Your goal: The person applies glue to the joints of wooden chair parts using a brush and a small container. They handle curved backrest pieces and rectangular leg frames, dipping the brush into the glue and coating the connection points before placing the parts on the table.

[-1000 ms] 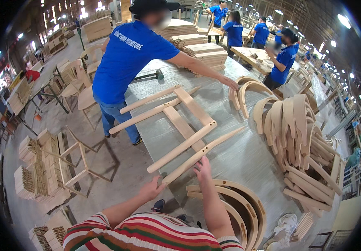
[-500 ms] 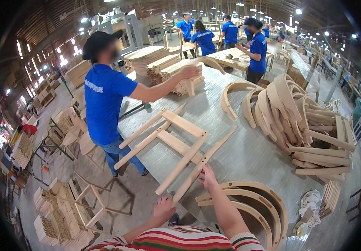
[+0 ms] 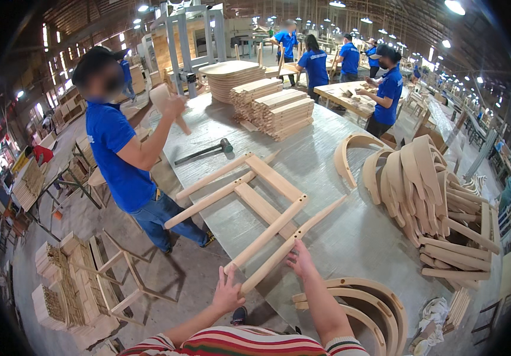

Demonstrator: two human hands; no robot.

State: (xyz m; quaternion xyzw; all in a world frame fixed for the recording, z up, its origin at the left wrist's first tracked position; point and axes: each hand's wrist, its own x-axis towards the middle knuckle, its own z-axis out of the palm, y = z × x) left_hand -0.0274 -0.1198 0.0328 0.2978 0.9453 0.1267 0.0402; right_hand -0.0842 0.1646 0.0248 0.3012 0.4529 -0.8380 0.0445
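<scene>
Resting at the near edge of the grey worktop [image 3: 350,237], the left hand [image 3: 227,295] and right hand [image 3: 300,261] touch the near ends of a pale wooden chair frame [image 3: 249,199], fingers loosely open. Stacked planks [image 3: 273,110] lie far; curved parts [image 3: 421,190] crowd the right. Bare surface lies between.

No packages, labels, signs, screens (only bare timber)
</scene>
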